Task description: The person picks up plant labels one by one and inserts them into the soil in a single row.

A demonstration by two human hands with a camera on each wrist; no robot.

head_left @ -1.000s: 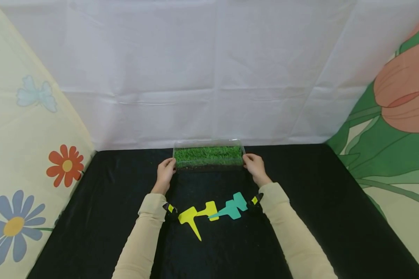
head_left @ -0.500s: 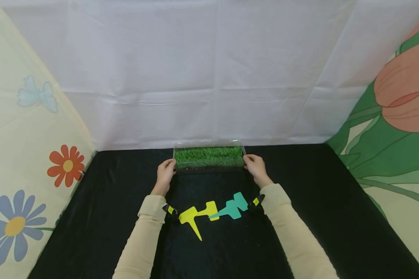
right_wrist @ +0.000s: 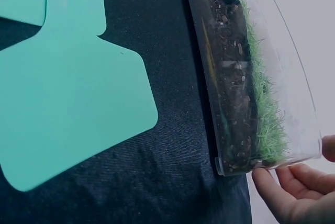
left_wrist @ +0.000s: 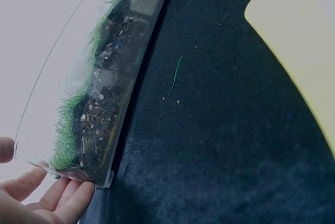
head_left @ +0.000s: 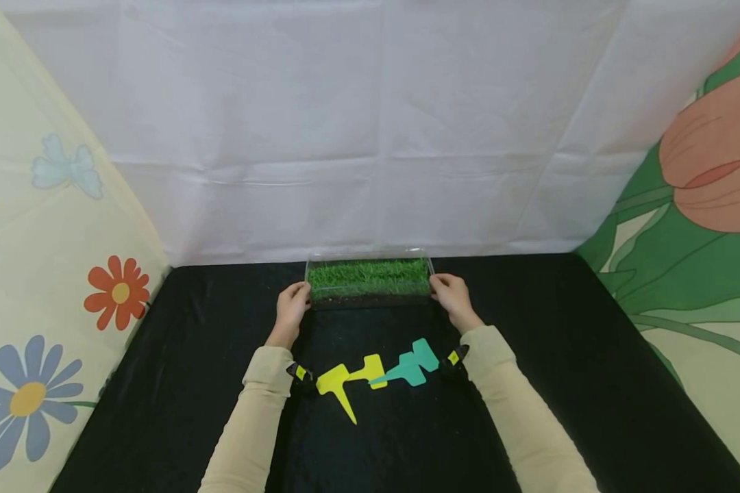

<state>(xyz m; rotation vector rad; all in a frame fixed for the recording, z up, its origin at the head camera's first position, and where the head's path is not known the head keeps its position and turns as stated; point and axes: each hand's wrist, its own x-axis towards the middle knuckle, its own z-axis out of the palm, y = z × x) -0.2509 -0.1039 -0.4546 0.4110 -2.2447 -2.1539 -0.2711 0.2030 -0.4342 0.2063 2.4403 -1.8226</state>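
A clear plastic planter box with soil and short green grass stands at the back of the black-covered table. My left hand holds its left end; in the left wrist view, the fingertips touch the end wall low down and the thumb is near the rim. At the right end, my right hand grips the box in much the same way. Nearer to me lie yellow T-shaped plant labels and teal ones, partly overlapping. Part of each thumb is cut off in the wrist views.
Black cloth covers the table. A white sheet hangs right behind the box. Flower-printed cloths stand at the left and right. A loose grass blade and small crumbs lie on the cloth in the left wrist view.
The planter box has shifted very slightly towards me, with both hands still at its ends. The plant labels lie as before.
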